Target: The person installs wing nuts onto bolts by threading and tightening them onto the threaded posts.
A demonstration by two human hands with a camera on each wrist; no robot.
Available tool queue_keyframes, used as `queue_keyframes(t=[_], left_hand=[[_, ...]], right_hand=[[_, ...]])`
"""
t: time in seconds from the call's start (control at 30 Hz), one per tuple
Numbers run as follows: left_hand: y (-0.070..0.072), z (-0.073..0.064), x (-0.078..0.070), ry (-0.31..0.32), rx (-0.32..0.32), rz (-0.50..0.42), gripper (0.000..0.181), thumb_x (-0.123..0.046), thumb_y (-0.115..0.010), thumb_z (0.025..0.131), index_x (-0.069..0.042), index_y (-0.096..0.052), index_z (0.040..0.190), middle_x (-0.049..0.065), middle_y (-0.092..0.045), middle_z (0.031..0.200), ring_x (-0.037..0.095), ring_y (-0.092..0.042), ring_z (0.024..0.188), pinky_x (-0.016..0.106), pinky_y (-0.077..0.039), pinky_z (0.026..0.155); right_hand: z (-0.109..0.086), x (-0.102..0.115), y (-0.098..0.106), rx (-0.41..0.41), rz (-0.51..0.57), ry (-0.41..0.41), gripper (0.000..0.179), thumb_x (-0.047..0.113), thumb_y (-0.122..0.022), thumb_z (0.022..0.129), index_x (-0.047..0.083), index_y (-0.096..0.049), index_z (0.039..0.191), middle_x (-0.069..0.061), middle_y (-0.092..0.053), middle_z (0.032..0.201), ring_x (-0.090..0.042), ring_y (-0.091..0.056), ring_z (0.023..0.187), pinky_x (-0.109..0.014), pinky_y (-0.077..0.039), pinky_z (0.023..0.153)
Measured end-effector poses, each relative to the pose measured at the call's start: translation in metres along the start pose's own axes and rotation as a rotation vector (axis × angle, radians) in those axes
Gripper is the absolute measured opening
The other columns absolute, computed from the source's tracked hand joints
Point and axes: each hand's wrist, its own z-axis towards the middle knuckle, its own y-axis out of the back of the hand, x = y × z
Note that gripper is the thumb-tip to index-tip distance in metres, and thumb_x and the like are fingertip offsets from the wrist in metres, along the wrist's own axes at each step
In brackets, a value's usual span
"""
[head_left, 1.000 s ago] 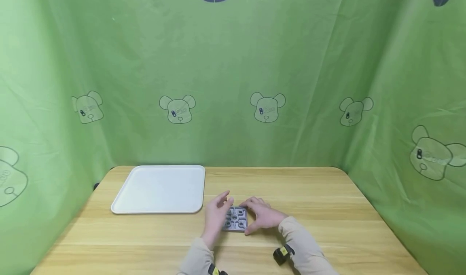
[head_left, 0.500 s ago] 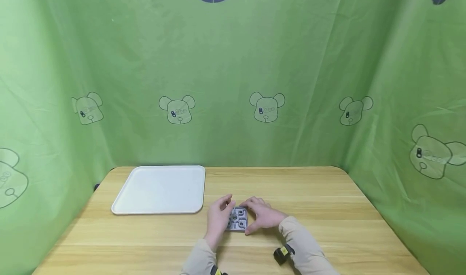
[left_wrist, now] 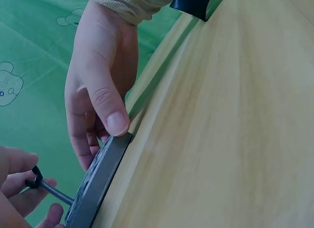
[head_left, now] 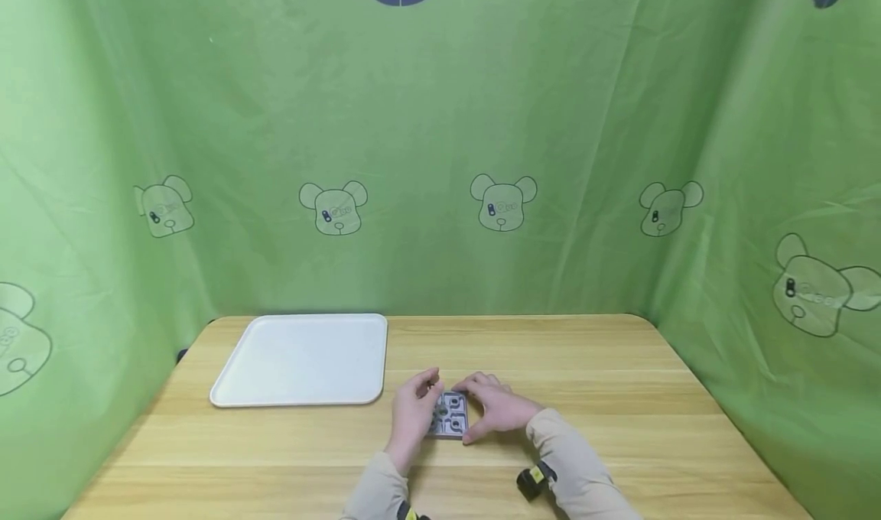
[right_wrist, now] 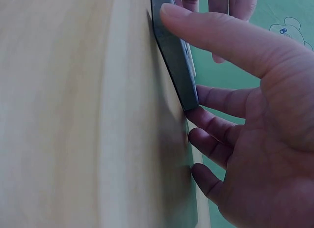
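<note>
A square dark metal plate with several looping grooves on its top lies on the wooden table. My left hand is over its left part and hides that side. In the left wrist view, its fingers pinch the black winged head of a threaded thumb screw, whose shank slants down to the plate's top face. My right hand holds the plate from the right, thumb at the near corner and fingers at the far edge. In the right wrist view, the thumb presses on the plate's side.
A white rectangular tray lies at the back left of the wooden table. Green curtains with bear drawings hang behind the table and on both sides. A black wrist camera sits at the right sleeve.
My left hand has shifted slightly right, covering more of the plate, and then stayed nearly still. The right hand and plate have kept their places.
</note>
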Motion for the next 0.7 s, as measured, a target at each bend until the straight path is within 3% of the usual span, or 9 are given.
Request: queue_keyframes(t=[0.7], left_hand=[[0.022, 0.012, 0.008, -0.016, 0.327, -0.022, 0.043, -0.015, -0.052, 0.099, -0.005, -0.049, 0.14, 0.016, -0.059, 0.134, 0.037, -0.048, 0.133, 0.054, -0.029, 0.114]], right_hand=[[0.001, -0.001, -0.001, -0.004, 0.015, -0.021, 0.088, 0.042, -0.085, 0.063, 0.008, -0.05, 0.136, -0.009, -0.05, 0.133, -0.03, -0.044, 0.123, -0.059, -0.035, 0.102]])
